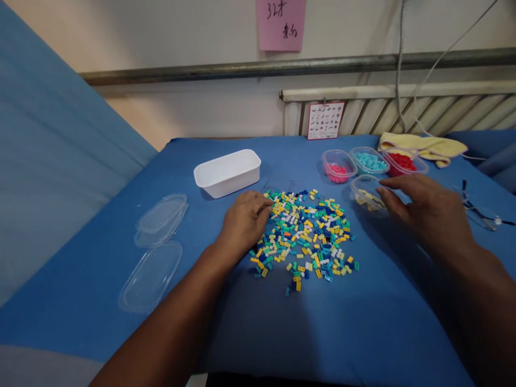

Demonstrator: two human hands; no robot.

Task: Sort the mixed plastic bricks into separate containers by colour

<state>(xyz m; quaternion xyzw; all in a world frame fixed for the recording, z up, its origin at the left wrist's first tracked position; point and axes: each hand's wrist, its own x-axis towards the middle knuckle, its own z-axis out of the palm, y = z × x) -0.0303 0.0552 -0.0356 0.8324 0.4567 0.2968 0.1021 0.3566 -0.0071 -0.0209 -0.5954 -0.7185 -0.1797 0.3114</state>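
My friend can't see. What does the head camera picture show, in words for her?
A person's left hand rests on a pile of tiny colourful bricks on a blue table, while the right hand touches a small clear tub. Behind stand three sorted tubs, a white box and clear lids.

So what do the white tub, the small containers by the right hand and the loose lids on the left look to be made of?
White tub: opaque, matte plastic, by its smooth moulded rim. Small containers: thin clear plastic; the coloured pieces show through the walls. The right hand touches the one holding yellowish pieces. Loose lids: thin, clear, glossy plastic; the blue cloth shows through.
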